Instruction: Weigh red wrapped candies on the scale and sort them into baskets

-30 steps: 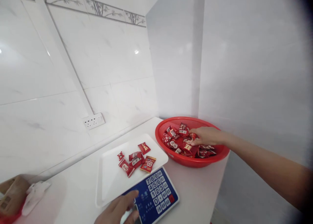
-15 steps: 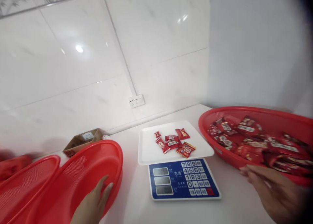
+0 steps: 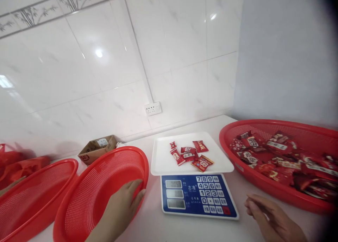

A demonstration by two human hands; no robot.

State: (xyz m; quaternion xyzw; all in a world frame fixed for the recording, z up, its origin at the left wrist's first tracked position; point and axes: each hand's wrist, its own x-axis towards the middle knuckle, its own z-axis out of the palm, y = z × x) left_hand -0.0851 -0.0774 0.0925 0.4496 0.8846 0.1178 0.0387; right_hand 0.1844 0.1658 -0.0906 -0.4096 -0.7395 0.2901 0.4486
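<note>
My left hand (image 3: 123,203) reaches over an oval red plastic basket (image 3: 79,214), fingers stretched and thumb apart near its right rim; it holds nothing that I can see. My right hand (image 3: 271,217) hovers above the white table, right of a blue-faced digital scale (image 3: 196,196). Its fingers are curled together, with nothing visible between them. Several small red candy packets (image 3: 188,154) lie on the scale's white tray (image 3: 163,164). At the right, a large red basket (image 3: 264,178) contains many red wrapped snack packets (image 3: 280,147).
A second red basket (image 3: 39,214) stands at the left. Behind it lie red bags (image 3: 26,168), and part of another person's hand (image 3: 12,186) shows at the left edge. An open cardboard box (image 3: 99,148) stands by the tiled wall, below a socket (image 3: 153,108).
My right hand has come away from the right basket's rim toward the scale. My left hand has moved right, toward its basket's rim. The view has shifted, and the scale's displays now show digits.
</note>
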